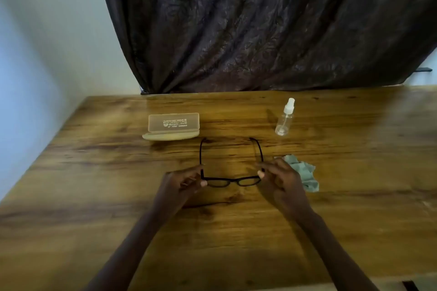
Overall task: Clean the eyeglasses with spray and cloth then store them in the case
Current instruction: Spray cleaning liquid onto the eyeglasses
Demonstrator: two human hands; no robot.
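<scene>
Two bare hands at the middle of the brown wood-grain table point(94, 196), both pinched onto one pair of black thin-framed eyeglasses point(233, 181). Left hand point(183, 183) closed on the frame's left corner, thumb and forefinger at the hinge; right hand point(279, 178) closed likewise on the right corner. Eyeglasses unfolded, lenses toward the wearer of the camera, both temple arms pointing away toward the far edge; whether resting on the wood or held just above it, cannot tell. Just right of the right hand, partly hidden behind it, a crumpled pale green cleaning cloth point(305, 175) lying on the table. Farther back on the right, a small clear plastic spray bottle with a white nozzle point(285, 118), upright and apart from the cloth. Farther back on the left, a pale yellow translucent glasses case point(171, 126), lid raised, print on the lid too small to read. Behind the table, a dark patterned curtain point(260, 26) and a pale wall point(47, 30).
</scene>
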